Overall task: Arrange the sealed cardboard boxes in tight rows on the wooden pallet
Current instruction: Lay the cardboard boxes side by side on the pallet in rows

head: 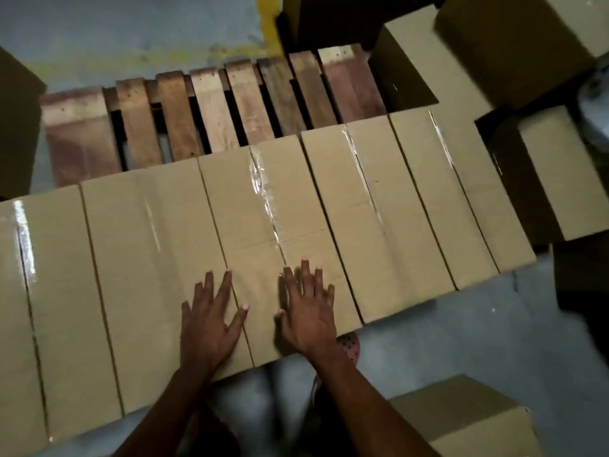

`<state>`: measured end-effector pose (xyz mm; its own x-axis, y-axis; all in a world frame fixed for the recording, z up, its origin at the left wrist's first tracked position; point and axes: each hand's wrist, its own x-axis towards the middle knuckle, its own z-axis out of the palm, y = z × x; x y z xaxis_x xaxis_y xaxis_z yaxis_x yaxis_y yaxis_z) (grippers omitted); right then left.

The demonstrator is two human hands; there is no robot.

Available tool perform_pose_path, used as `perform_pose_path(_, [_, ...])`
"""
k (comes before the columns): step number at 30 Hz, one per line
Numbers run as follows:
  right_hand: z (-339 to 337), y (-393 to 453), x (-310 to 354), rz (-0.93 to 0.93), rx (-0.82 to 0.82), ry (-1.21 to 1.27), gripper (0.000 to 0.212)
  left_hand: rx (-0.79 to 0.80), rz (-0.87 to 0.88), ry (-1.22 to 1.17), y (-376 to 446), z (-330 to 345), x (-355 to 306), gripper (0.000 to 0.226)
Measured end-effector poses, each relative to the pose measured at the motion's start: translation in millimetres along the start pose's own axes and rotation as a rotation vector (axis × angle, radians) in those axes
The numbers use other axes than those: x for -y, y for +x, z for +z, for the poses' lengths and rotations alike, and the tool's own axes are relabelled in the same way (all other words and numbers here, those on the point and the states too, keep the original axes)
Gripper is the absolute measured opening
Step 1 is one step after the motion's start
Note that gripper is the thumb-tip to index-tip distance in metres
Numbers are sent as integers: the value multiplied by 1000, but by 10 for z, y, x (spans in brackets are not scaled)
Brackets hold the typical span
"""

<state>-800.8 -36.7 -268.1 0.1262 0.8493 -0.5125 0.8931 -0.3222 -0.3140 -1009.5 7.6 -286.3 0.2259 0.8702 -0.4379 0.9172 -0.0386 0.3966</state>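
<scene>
A row of several sealed cardboard boxes lies side by side across the near half of the wooden pallet (211,107), taped tops up. Both my hands rest flat, fingers spread, on the near end of the middle box (263,212). My left hand (211,315) lies over the seam between that box and its left neighbour (145,258). My right hand (306,308) presses the same box near its tape line. Neither hand grips anything. The pallet's far slats are bare.
More cardboard boxes stand off the pallet: a stack at the back right (494,44), one at the right (560,173), one at the near right (461,420), a dark one at the left edge (16,127). Grey floor with a yellow line (197,51) lies beyond.
</scene>
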Motion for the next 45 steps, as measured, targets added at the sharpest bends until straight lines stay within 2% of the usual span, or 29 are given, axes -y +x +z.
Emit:
perform_pose_path(5, [-423, -30, -734, 5, -141, 65, 94, -13, 84, -116, 104, 257, -1128, 78])
perform_pose_path(13, [-1313, 13, -1855, 60, -202, 182, 92, 3, 202, -218, 370, 579, -2665, 78])
perform_pose_path(19, [-1726, 49, -2599, 146, -162, 123, 90, 45, 255, -194, 603, 777, -3360, 79])
perform_pose_path(23, [-1997, 169, -3014, 245, -116, 141, 89, 75, 270, -157, 758, 782, -3788, 80])
perform_pose_path(26, [-2225, 382, -3374, 311, -145, 195, 88, 71, 302, -126, 959, 840, -4108, 80])
perform_pose_path(29, [-2371, 702, -3871, 363, -141, 190, 89, 46, 282, -45, 1225, 1074, -4424, 80])
perform_pose_path(33, [-2526, 1230, -4578, 312, -149, 118, 96, -25, 203, 32, 1701, 1494, -4813, 82])
perform_pose_path(38, [-2572, 1674, -5300, 308, -96, 310, 110, -7, 6, 138, 2070, 1884, -5015, 86])
perform_pose_path(41, [-2547, 1768, -5491, 241, -48, 505, 113, -1, -39, 176, 2111, 1968, -5032, 87])
perform_pose_path(45, [-2472, 1742, -5492, 210, -16, 530, 115, 8, -70, 191, 2085, 2007, -5036, 88])
